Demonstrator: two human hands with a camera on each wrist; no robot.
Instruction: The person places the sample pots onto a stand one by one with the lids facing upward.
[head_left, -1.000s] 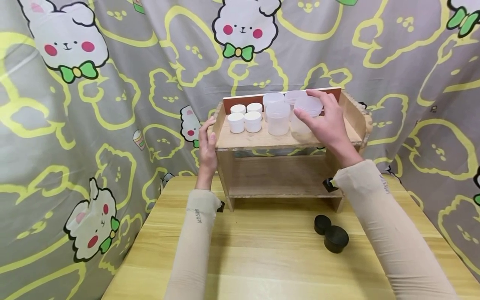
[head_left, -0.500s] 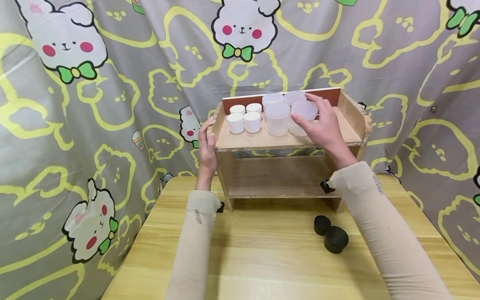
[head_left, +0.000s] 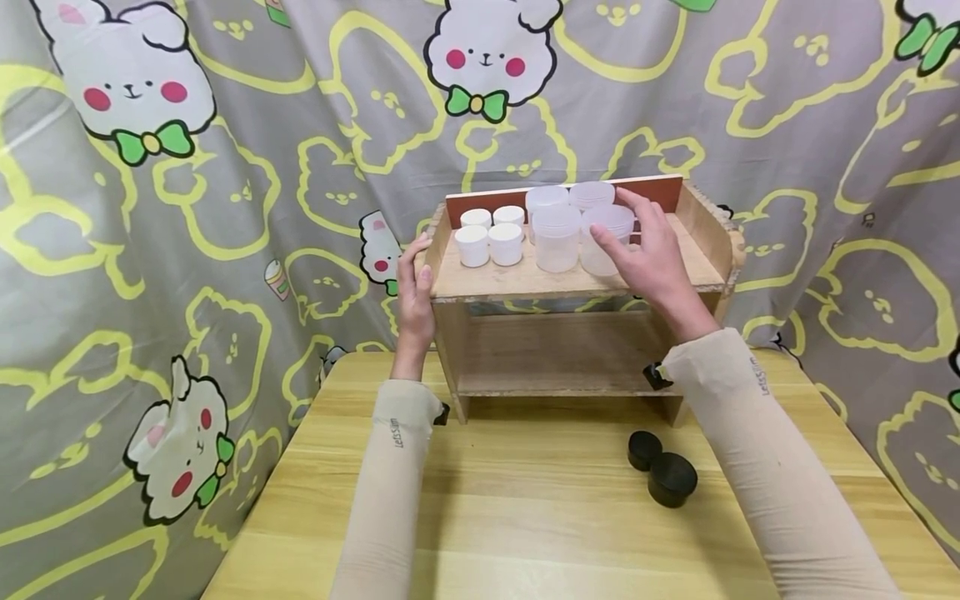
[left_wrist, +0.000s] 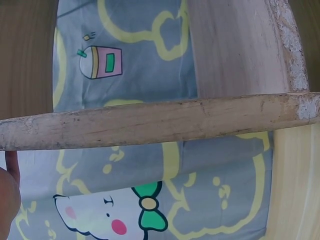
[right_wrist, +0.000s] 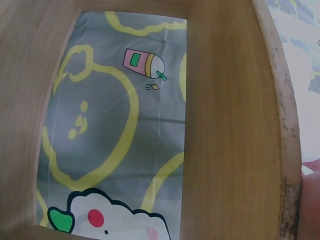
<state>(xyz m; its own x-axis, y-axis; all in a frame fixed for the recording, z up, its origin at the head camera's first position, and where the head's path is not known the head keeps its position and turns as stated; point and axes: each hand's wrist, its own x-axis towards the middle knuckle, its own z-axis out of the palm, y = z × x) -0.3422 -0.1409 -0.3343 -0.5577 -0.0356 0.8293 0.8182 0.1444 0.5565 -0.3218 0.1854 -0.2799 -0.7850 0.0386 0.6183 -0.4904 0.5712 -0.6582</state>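
On the top board of a small wooden shelf point(head_left: 525, 287), my right hand point(head_left: 651, 254) holds a frosted translucent jar point(head_left: 602, 255), thumb in front and fingers around its far right side. This jar stands upright beside another frosted jar point(head_left: 557, 242). Two more frosted jars stand behind them, partly hidden. My left hand point(head_left: 415, 296) grips the shelf's left side panel point(head_left: 437, 242). A left fingertip point(left_wrist: 12, 165) shows under the panel edge in the left wrist view. The right wrist view shows mostly shelf boards, with only a bit of hand at its right edge.
Several small white jars point(head_left: 472, 247) stand on the top board, left of the frosted ones. The lower shelf board point(head_left: 555, 354) lies beneath. Two round black lids or pots point(head_left: 672, 479) sit on the wooden table point(head_left: 525, 517) at front right. A patterned curtain point(head_left: 300, 192) hangs behind.
My right hand has brought the frosted jar down and slightly left, so it now stands in line with the front frosted jar. My left hand has stayed on the shelf side.
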